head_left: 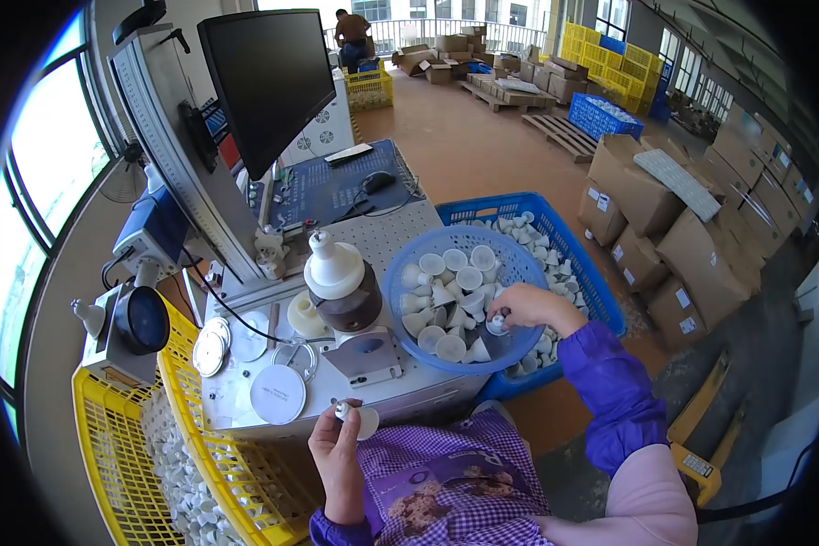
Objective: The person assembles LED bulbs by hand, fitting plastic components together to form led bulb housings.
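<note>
My left hand (pixel 339 448), low in front of my apron, pinches a white light bulb (pixel 367 423) with a metal tip on its cap. My right hand (pixel 525 308) reaches into the round blue basket (pixel 399 318) on the right, fingers closed on another white bulb (pixel 498 324) whose cap end points up. Several white bulbs (pixel 470 278) lie jumbled in that basket. Between my hands, a larger white bulb-shaped piece (pixel 332 268) sits cap-up on a dark round holder (pixel 346 309) on the bench.
A blue crate (pixel 601 296) of bulbs stands beneath the basket. Yellow crates (pixel 118 455) with bulbs are at lower left. A monitor (pixel 268 82), a mouse (pixel 378 182) and a lens unit (pixel 144 318) occupy the bench side. Cardboard boxes (pixel 710 255) are right; a person (pixel 352 38) is far back.
</note>
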`<control>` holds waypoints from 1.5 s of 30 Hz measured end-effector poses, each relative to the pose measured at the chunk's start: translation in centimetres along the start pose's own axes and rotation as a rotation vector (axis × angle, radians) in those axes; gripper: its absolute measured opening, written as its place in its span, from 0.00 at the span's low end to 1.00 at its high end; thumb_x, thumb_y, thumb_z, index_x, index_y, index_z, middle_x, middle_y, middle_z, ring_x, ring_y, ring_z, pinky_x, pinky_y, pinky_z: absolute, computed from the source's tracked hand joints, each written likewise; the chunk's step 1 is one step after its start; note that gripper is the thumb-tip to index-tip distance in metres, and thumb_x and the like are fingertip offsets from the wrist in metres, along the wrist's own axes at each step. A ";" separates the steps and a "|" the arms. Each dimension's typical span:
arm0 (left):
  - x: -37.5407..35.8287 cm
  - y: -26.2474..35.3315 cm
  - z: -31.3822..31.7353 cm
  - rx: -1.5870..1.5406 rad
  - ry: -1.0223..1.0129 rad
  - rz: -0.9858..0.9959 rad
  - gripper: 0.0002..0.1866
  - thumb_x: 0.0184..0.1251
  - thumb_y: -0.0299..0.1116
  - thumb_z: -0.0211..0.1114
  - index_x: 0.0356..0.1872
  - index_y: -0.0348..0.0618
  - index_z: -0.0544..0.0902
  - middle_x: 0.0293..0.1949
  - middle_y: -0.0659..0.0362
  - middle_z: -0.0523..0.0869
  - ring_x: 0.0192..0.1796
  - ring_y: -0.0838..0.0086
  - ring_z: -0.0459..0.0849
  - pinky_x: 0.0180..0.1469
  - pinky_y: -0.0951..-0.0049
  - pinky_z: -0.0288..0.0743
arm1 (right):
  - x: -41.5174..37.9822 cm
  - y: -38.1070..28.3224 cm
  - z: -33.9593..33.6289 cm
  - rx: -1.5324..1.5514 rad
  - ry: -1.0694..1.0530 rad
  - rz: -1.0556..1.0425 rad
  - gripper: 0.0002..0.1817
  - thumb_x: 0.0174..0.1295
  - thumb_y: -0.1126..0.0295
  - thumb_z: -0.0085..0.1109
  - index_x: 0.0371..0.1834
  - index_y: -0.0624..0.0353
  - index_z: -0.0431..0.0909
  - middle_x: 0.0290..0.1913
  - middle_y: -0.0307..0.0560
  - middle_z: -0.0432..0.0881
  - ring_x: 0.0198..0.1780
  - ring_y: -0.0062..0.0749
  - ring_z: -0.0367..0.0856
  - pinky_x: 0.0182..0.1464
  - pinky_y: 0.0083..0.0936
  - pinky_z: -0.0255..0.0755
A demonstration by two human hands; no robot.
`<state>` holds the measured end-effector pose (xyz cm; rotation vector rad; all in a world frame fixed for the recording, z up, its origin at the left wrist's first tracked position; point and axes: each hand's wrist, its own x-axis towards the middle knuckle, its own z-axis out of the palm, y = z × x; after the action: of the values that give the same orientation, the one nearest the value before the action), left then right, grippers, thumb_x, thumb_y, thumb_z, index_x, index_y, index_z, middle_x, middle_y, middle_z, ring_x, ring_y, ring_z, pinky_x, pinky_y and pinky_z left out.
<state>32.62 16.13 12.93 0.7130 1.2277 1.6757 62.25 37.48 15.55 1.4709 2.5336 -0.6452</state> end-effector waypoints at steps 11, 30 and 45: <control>-0.4 1.4 0.6 -0.010 -0.030 0.015 0.08 0.66 0.29 0.61 0.42 0.35 0.81 0.40 0.60 0.83 0.41 0.81 0.79 0.46 0.79 0.72 | 1.3 -0.4 1.0 0.135 0.215 -0.255 0.20 0.42 0.66 0.72 0.40 0.58 0.82 0.34 0.50 0.82 0.37 0.47 0.80 0.41 0.34 0.73; 5.4 9.5 4.2 0.485 0.060 0.560 0.10 0.52 0.24 0.71 0.36 0.35 0.85 0.38 0.60 0.75 0.39 0.77 0.74 0.47 0.78 0.66 | -2.1 -5.2 0.4 1.160 0.421 -0.285 0.12 0.61 0.68 0.63 0.44 0.59 0.75 0.38 0.36 0.78 0.37 0.17 0.76 0.36 0.14 0.69; 11.4 15.6 8.4 0.886 -0.017 0.649 0.19 0.50 0.36 0.74 0.37 0.30 0.85 0.46 0.51 0.75 0.46 0.65 0.79 0.48 0.70 0.74 | 0.7 -15.0 -6.4 1.226 0.662 -0.566 0.15 0.58 0.67 0.66 0.44 0.63 0.77 0.37 0.40 0.81 0.40 0.20 0.78 0.42 0.18 0.74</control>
<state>29.80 28.50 29.69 1.8066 1.8689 1.5356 49.62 34.32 25.49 1.2266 3.2248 -2.4922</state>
